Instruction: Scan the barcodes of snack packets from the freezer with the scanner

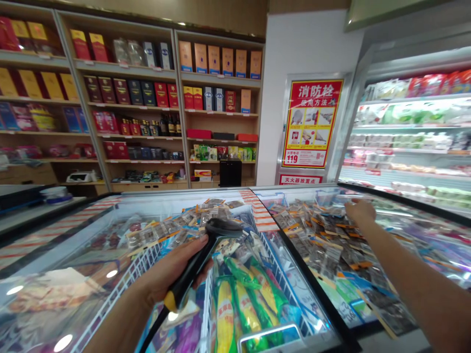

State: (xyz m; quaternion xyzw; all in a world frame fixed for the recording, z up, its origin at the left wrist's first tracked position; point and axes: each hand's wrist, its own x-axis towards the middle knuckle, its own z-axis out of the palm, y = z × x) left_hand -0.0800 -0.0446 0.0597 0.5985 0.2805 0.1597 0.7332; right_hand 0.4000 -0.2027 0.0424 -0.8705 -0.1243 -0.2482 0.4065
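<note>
My left hand (176, 267) is wrapped round the handle of a black barcode scanner (196, 262) with a yellow ring at its base and a cable running down. The scanner's head points away, above the freezer's packets. To the right, my right hand (361, 212) stretches out to the far part of a spread of small clear snack packets (331, 235) with orange and blue edges. Its fingers are small and blurred, and whether they grip a packet cannot be made out. More such packets (165, 228) lie on the left freezer's glass.
Corn in green-and-yellow wrappers (241, 304) fills a white wire basket (294, 299) in the freezer. A black-edged frame (312, 279) divides the freezers. Behind stand shelves of boxes (142, 93), a red fire-hydrant poster (312, 122) and a lit cooler (408, 137).
</note>
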